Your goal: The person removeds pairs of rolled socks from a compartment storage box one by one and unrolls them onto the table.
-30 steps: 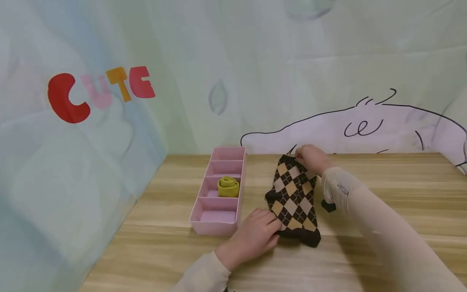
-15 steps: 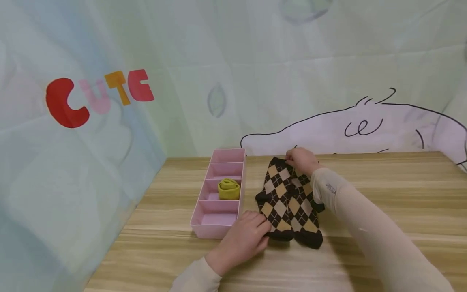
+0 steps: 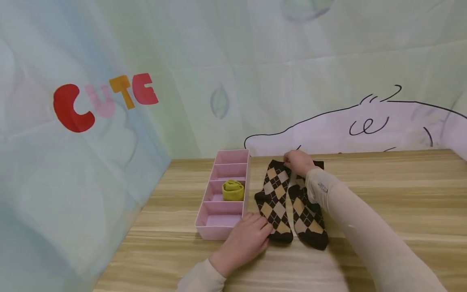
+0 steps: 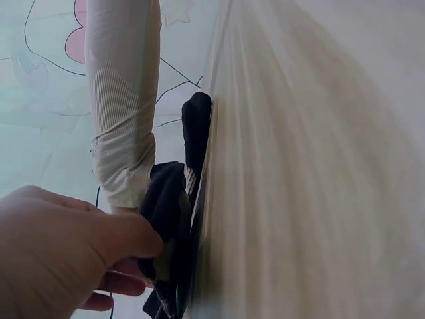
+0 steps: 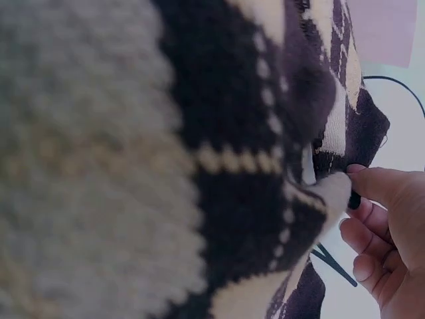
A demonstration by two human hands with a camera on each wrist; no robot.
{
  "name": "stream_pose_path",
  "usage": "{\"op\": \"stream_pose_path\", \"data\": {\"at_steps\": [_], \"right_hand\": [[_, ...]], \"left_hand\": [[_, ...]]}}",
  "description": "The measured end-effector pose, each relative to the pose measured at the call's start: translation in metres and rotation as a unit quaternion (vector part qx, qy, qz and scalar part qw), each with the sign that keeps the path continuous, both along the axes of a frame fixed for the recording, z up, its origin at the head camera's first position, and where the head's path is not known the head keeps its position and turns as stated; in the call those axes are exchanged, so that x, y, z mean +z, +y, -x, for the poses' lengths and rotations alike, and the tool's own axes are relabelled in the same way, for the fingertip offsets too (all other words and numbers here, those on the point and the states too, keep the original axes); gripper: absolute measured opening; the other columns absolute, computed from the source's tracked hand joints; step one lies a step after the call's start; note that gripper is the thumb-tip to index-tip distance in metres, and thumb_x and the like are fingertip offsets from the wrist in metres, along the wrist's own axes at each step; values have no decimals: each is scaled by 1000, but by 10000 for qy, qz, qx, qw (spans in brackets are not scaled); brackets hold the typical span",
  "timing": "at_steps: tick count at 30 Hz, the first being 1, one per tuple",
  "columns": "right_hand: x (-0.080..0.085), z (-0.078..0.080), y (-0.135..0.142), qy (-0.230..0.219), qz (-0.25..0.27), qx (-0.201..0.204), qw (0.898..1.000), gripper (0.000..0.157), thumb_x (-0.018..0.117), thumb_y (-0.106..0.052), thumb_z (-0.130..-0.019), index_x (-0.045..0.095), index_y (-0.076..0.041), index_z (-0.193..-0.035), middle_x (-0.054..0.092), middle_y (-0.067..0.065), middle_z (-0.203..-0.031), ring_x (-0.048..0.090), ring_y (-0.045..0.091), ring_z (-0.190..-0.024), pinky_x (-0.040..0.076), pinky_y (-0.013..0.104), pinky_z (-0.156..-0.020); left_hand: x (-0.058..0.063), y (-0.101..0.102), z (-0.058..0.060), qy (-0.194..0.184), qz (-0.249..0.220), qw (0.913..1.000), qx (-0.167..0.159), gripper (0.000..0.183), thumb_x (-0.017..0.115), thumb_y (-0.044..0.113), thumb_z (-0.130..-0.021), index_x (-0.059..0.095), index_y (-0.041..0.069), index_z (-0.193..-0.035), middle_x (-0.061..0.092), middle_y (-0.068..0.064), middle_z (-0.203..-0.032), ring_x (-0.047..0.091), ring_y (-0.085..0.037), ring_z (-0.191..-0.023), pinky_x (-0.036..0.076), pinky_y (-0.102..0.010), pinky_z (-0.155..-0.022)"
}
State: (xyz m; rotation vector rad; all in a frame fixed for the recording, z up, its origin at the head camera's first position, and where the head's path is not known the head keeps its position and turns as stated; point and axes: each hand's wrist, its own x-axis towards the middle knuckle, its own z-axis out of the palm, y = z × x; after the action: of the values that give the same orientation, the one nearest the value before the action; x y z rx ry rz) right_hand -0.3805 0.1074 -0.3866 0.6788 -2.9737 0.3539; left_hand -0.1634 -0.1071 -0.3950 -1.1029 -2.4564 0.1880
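Note:
Two argyle socks in black, tan and grey lie side by side on the table in the head view: the left sock (image 3: 277,202) and the right sock (image 3: 309,219), with a narrow gap between their lower parts. My left hand (image 3: 242,241) pinches the left sock near its toe; in the left wrist view the thumb (image 4: 136,236) lies against the dark fabric. At the far end, my right hand (image 3: 300,163) pinches the left sock's cuff between thumb and finger, as the right wrist view also shows. My right hand and forearm partly cover the right sock's upper part.
Left of the socks stands a pink divided box (image 3: 215,233). A rolled yellow-green cloth item (image 3: 232,191) sits in its second compartment from the front. Behind the wooden table (image 3: 394,190) hangs a printed backdrop (image 3: 189,93).
The left sock, held by both hands, has moved left off the other sock it overlapped. Both hands shifted left with it, and the right sock now lies uncovered beside it.

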Motion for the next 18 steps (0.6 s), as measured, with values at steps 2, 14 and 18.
{"op": "stream_pose_path", "data": {"at_steps": [2,14,18], "right_hand": [[-1,1,-2,-62,-74,-2,10000,14,60,-15,-94,69,-3,-96,71,11,-92,61,18,-72,52,34,-67],[5,-4,-1,-131,-134,-6,9998,16,58,-13,-95,69,-2,-100,70,13,-100,63,22,-81,54,37,-75],[10,-8,1,-26,-107,-26,9999,18,59,-13,-94,68,-1,-105,69,16,-104,65,26,-90,55,39,-79]], "left_hand": [[-2,0,0,235,64,9997,-40,12,70,30,-81,68,21,-89,66,8,-88,60,-8,-85,47,-26,-86],[-10,6,-5,84,77,9997,-194,13,73,30,-79,69,21,-88,66,9,-85,59,-7,-81,46,-24,-82],[-2,3,-4,-376,175,9990,-143,18,72,34,-82,68,21,-94,65,8,-92,58,-8,-89,46,-25,-87]]}}
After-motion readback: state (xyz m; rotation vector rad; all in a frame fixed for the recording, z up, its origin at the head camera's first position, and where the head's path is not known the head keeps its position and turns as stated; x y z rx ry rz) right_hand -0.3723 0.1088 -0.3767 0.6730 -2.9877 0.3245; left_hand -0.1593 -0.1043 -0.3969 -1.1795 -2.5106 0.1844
